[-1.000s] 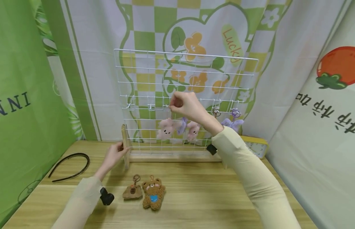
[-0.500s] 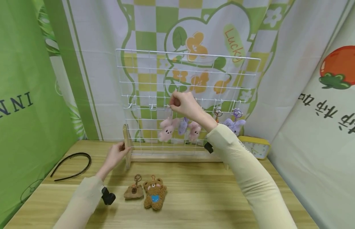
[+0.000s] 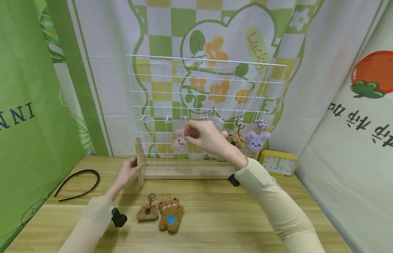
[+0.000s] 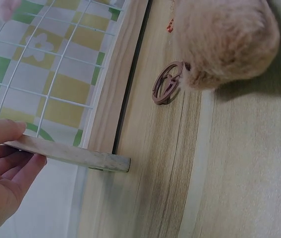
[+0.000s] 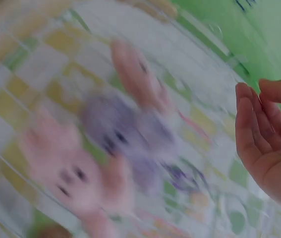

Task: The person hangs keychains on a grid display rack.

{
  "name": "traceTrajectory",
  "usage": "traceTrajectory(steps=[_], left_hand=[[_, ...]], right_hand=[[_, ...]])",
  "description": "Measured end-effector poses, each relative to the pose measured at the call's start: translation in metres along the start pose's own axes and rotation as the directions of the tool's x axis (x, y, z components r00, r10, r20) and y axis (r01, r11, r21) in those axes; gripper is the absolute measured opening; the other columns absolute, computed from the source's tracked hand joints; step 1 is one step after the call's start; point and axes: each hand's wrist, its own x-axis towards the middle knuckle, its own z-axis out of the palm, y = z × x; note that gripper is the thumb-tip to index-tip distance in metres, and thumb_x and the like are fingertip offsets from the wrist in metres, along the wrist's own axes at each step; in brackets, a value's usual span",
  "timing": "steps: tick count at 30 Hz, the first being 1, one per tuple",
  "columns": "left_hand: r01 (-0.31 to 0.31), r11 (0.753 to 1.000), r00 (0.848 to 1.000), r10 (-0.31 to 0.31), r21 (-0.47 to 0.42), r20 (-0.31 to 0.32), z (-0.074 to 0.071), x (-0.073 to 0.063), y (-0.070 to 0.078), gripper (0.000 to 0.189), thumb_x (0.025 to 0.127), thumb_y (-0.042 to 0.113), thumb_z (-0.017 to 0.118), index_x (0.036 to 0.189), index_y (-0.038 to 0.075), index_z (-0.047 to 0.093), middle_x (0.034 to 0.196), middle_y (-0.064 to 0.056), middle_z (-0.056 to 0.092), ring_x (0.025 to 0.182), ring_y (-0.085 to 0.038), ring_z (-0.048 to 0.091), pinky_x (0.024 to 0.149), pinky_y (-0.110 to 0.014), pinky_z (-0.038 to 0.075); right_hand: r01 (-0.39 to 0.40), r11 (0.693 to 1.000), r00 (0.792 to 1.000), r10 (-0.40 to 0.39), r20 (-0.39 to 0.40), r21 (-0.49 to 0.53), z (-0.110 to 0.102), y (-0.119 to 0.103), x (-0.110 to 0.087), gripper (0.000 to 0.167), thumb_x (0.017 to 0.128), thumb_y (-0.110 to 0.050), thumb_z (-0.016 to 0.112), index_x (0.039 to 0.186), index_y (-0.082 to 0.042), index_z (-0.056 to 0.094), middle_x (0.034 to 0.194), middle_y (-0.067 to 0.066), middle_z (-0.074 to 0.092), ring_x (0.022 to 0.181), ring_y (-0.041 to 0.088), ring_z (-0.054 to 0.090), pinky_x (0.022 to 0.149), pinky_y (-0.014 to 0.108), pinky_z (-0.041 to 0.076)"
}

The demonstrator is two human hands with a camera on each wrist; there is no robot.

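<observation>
My left hand point(image 3: 126, 173) grips the wooden side post point(image 4: 76, 154) of a white wire grid rack point(image 3: 183, 174), thumb on one face and fingers on the other. My right hand point(image 3: 210, 138) is in front of the rack beside a pink bunny plush keychain point(image 3: 179, 143). Its fingers are loosely bent with a gap to the thumb, and nothing sits between them in the right wrist view. That view, blurred, has a purple plush point(image 5: 108, 126) and another pink plush point(image 5: 71, 168) hanging nearby. Farther right hang a brown plush point(image 3: 236, 141) and a purple bunny plush point(image 3: 256, 141).
Bare hooks point(image 3: 166, 118) sit on the rack's left. On the table lie a brown capybara-like plush keychain point(image 3: 147, 213), a brown teddy bear keychain point(image 3: 171, 214) and a black headband point(image 3: 96, 175). A yellow clock point(image 3: 278, 163) stands behind the right arm.
My right hand has let go at the hook and come down in front of the plush toys. The pink bunny now hangs from the rack by itself. My left hand stays on the post.
</observation>
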Motion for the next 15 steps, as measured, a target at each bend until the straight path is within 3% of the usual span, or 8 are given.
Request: traceTrajectory(steps=[4,7,10,15], left_hand=[[0.001,1.0,1.0,-0.001,-0.004,-0.001,0.001,-0.001,0.001,0.031,0.098,0.009,0.06,0.119,-0.014,0.061,0.113,-0.035,0.067,0.105,-0.046,0.068,0.09,-0.05,0.06],[-0.001,1.0,1.0,0.001,-0.005,-0.001,0.0,-0.001,0.0,0.031,0.098,0.007,0.06,0.12,-0.015,0.06,0.113,-0.036,0.067,0.104,-0.046,0.068,0.09,-0.05,0.06],[0.002,1.0,1.0,-0.002,-0.003,-0.004,0.0,-0.001,0.001,0.032,0.098,0.008,0.06,0.12,-0.015,0.061,0.113,-0.035,0.067,0.105,-0.046,0.067,0.091,-0.051,0.059],[0.01,1.0,1.0,-0.01,0.007,0.005,0.0,0.0,0.002,0.033,0.099,0.01,0.059,0.121,-0.013,0.061,0.114,-0.034,0.067,0.106,-0.045,0.067,0.092,-0.051,0.059]], right_hand=[[-0.001,0.998,0.991,-0.007,0.135,0.055,0.038,0.008,-0.02,0.005,0.089,-0.004,0.07,0.091,-0.003,0.065,0.085,0.01,0.074,0.074,0.018,0.072,0.068,0.016,0.06],[-0.04,0.994,0.969,0.014,0.246,0.104,0.073,0.02,-0.036,0.005,0.09,-0.006,0.069,0.092,-0.002,0.066,0.086,0.01,0.074,0.076,0.019,0.073,0.068,0.012,0.057],[-0.12,0.984,0.935,0.068,0.349,0.129,0.107,0.033,-0.05,0.005,0.091,-0.008,0.069,0.09,-0.003,0.067,0.086,0.01,0.074,0.077,0.018,0.073,0.066,0.01,0.054],[-0.217,0.972,0.874,0.153,0.461,0.088,0.153,0.048,-0.064,0.004,0.092,-0.01,0.068,0.091,-0.006,0.069,0.088,0.009,0.074,0.077,0.014,0.069,0.065,0.013,0.052]])
